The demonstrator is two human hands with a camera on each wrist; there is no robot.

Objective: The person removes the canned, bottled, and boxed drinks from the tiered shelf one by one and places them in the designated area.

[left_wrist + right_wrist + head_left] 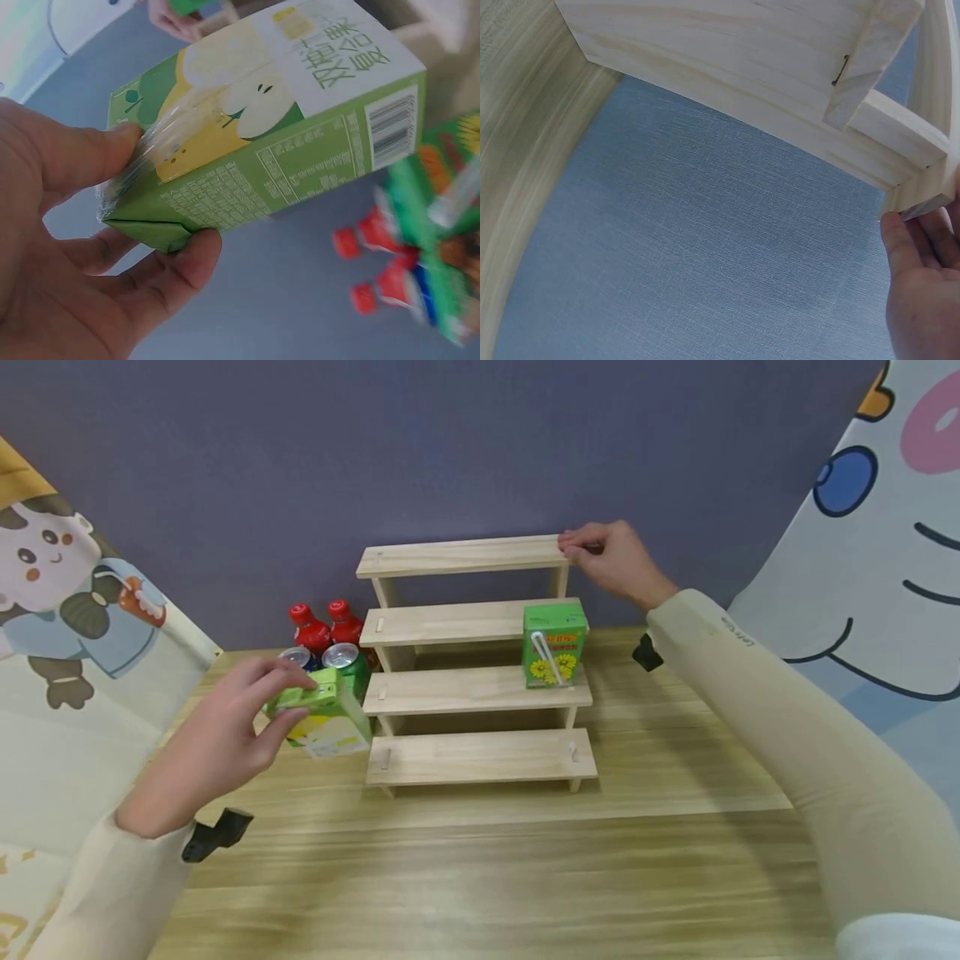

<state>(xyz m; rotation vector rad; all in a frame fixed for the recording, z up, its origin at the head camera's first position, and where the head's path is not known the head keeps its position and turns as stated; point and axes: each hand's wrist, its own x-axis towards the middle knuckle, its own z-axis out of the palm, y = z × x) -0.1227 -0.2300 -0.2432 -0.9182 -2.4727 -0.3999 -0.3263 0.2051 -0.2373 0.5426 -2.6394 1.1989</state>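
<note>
My left hand (pixel 238 731) holds a light green juice carton (pixel 337 714) by its top end, off the table and left of a wooden stepped rack (pixel 480 756). In the left wrist view, thumb and fingers pinch the carton (pixel 247 120), which has fruit pictures, a barcode and crinkled clear plastic on it. My right hand (pixel 617 560) grips the right end of the rack's top shelf; the right wrist view shows the thumb against the board (pixel 922 196). A green drink carton with yellow flowers and a straw (pixel 553 645) stands at the right of the second shelf from below.
Left of the rack are red-capped bottles (pixel 309 628) and cans (pixel 342 657), partly hidden by my left hand and its carton. Another flowered green carton (pixel 472 135) appears blurred beside the bottles in the left wrist view. A blue-grey wall (pixel 465 452) rises behind the rack.
</note>
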